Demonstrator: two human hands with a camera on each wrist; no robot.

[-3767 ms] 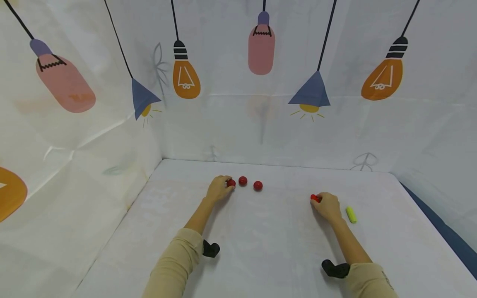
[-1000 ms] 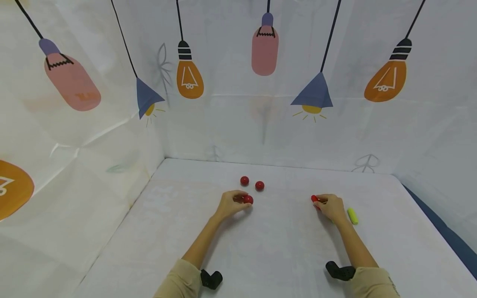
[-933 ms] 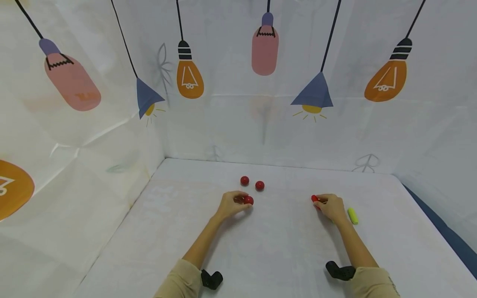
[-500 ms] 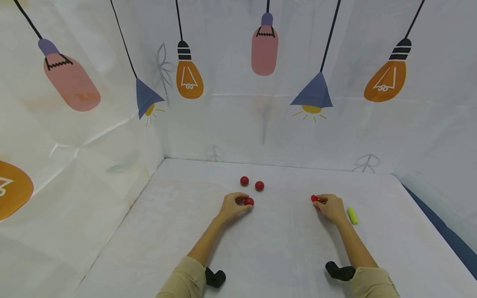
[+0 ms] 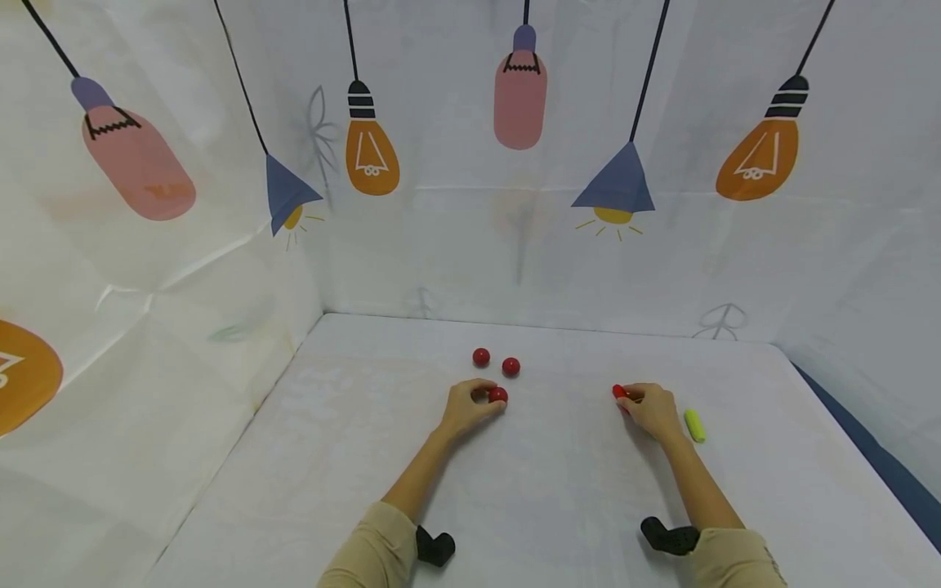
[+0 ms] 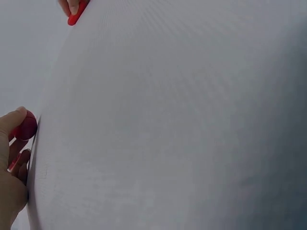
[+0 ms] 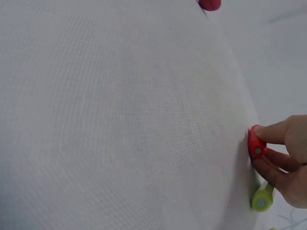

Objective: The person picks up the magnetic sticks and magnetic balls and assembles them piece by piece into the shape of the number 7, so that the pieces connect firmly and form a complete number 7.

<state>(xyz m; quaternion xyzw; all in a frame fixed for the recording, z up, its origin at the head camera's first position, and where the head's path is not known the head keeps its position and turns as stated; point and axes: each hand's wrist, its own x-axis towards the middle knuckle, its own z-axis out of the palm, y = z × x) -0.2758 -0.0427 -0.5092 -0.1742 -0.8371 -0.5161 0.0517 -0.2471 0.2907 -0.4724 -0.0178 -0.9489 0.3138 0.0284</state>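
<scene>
My left hand (image 5: 488, 394) pinches a dark red ball (image 5: 500, 395) on the white table, just in front of two more red balls (image 5: 481, 357) (image 5: 510, 367). The left wrist view shows the same ball (image 6: 26, 126) between thumb and fingers (image 6: 14, 120). My right hand (image 5: 632, 398) pinches a small bright red piece (image 5: 619, 392) against the table. In the right wrist view that red piece (image 7: 256, 143) sits at my fingertips (image 7: 268, 135). A yellow-green cylinder (image 5: 693, 425) lies just right of the right hand.
The white cloth table (image 5: 544, 490) meets printed cloth walls at the back and left (image 5: 243, 327). Its right edge (image 5: 867, 457) drops off to dark blue. The yellow-green cylinder (image 7: 261, 199) lies close under my right fingers.
My left hand brought one ball out of the back row towards me, then slid it slightly right over the last second. The right hand has stayed where it was, holding the red piece.
</scene>
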